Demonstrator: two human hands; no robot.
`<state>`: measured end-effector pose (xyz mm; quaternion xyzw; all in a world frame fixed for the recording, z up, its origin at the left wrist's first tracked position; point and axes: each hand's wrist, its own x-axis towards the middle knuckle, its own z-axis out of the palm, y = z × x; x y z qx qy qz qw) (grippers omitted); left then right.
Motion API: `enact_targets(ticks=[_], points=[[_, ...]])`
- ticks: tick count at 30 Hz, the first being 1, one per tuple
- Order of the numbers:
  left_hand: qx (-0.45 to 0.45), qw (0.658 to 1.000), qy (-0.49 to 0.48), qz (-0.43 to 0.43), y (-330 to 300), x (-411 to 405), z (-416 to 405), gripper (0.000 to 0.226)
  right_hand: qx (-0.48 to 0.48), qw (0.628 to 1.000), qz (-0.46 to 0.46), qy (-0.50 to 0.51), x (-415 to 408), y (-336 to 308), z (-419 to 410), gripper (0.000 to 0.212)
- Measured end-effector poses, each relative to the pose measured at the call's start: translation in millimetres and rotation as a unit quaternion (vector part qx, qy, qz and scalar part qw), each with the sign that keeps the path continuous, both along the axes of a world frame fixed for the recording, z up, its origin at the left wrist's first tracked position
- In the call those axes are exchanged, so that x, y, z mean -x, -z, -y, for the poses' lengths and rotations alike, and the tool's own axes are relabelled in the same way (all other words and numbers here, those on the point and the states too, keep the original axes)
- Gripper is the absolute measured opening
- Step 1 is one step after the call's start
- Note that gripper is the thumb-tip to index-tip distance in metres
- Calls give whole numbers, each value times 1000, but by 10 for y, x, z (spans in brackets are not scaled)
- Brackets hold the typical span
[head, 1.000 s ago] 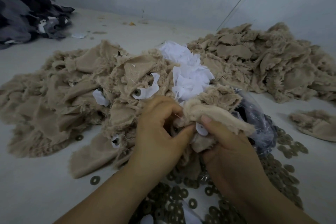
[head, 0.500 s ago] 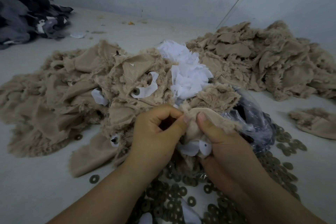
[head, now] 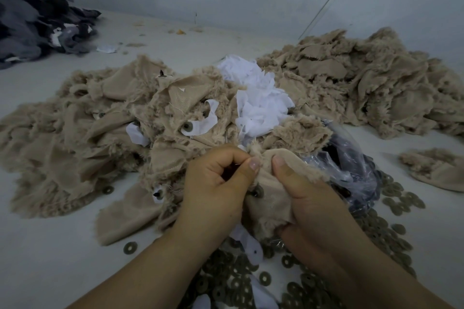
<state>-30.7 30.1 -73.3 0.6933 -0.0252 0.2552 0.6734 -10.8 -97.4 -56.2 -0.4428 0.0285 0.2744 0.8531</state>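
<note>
A beige furry fabric piece [head: 271, 198] is held between both hands at the centre of the head view, backing side up. My left hand [head: 216, 188] pinches its upper edge with thumb and curled fingers. My right hand [head: 308, 198] grips it from the right, thumb pressed on top. A small dark stud [head: 256, 192] pokes through the cloth between the two hands. Small white fabric patches [head: 247, 241] lie just below the hands.
A big heap of beige fur pieces [head: 100, 133] lies ahead left, another [head: 364, 83] at the back right. White patches [head: 261, 98] sit between them. Several brown washers [head: 313, 283] and a clear plastic bag [head: 351, 165] lie near my right hand. Dark grey cloth [head: 32, 15] is piled far left.
The piece has been turned in my hands; the white patch that showed on it is gone from its face and a dark stud now shows. Both hands sit slightly lower.
</note>
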Motion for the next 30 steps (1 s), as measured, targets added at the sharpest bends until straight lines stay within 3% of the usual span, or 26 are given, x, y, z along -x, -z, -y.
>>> enact_targets(ticks=[8, 12, 14, 16, 18, 21, 23, 26, 30], points=[[3, 999, 21, -34, 11, -26, -37, 20, -1, 1000, -25, -16, -51, 33, 12, 42], [-44, 999, 14, 27, -67, -2, -97, 14, -5, 999, -42, 4, -97, 62, 27, 45], [-104, 990, 65, 63, -151, 20, -172, 9, -7, 999, -46, 17, -125, 76, 46, 45], [-205, 964, 159, 56, -225, 25, -260, 10, -8, 999, -44, 26, -147, 85, 60, 45], [-343, 911, 228, 12, -258, 21, -327, 11, -3, 999, -32, 32, -172, 97, 70, 44], [-564, 804, 188, -9, -225, 20, -375, 21, 23, 998, -25, 45, -212, 124, 87, 47], [-627, 760, 170, -19, -200, 29, -377, 28, 21, 999, -26, 43, -227, 142, 89, 48], [-662, 735, 147, -16, -195, 36, -362, 18, 24, 998, -28, 50, -245, 168, 84, 45], [-642, 747, 168, -39, -206, 45, -360, 15, 33, 997, -28, 59, -260, 181, 72, 49]])
